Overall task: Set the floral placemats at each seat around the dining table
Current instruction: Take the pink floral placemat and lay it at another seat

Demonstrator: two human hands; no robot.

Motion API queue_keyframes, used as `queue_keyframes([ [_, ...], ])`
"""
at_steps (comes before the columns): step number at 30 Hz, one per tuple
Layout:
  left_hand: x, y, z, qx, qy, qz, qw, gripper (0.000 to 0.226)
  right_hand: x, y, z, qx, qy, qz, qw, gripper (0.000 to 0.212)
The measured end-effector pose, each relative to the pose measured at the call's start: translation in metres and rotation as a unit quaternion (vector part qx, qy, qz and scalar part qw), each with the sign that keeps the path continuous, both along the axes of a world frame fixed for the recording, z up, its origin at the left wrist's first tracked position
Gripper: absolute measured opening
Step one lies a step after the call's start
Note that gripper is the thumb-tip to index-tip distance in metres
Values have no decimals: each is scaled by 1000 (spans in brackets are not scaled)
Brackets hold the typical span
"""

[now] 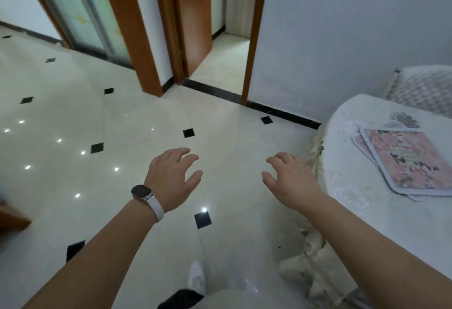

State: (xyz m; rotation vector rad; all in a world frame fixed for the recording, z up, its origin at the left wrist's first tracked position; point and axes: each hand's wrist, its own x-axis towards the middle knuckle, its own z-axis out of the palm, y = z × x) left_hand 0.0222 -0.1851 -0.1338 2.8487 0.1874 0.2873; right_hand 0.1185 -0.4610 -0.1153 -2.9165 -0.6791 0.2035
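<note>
1. The person's left hand [171, 176] is held out palm down above the glossy cream tiled floor with small black diamond insets [122, 125]. Its fingers are spread and loosely bent, gripping nothing and touching nothing.
2. A smartwatch with a dark square face and white strap [142, 192] sits on the left wrist.
3. The right hand [291, 179] is also held out palm down, fingers apart and relaxed. It is empty and sits just beside the edge of the round dining table draped in a white lace cloth [347, 181], though contact cannot be confirmed.
4. The pink floral placemats with pale borders [406, 162] lie in a loose stack on the tablecloth, well apart from both hands.
5. Only the corners of the lower placemats peek out, so their number cannot be told, and the frame's right edge cuts off the stack.
6. The table itself is only partly in view.
7. A white shoe [197, 277] shows at the bottom, blurred.
</note>
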Motion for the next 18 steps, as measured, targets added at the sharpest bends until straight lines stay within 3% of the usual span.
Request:
queue_keyframes([
  [7,120,35,14,-1,8,-121,993,55,51,27,17,20,-11,-108,994,49],
  [18,284,-36,8,27,21,-291,956,57,135,-58,1,23,-25,-290,957,45],
])
